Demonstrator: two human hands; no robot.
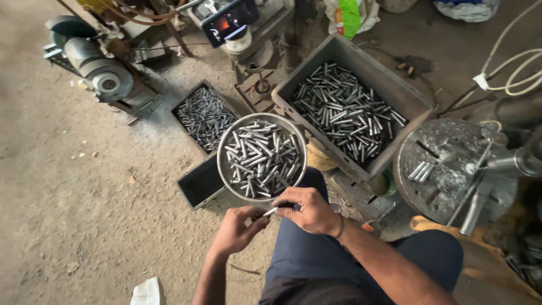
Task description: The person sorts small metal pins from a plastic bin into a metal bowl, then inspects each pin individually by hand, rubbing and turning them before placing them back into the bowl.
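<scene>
A round metal bowl [224, 169] full of several short steel pins rests on my left knee. My right hand [307, 210] sits at the bowl's near rim with its fingers closed around the rim and a pin. My left hand [237, 229] is just below it, pinching the other end of a small steel pin [271, 212] between thumb and fingers. The two hands meet at that pin.
A big grey crate [375, 73] of pins stands at the upper right, a smaller tray [204, 116] of pins and an empty dark box [200, 183] to the left. A round machine table [451, 169] with a few pins is on the right. A bench grinder [90, 59] is at the upper left.
</scene>
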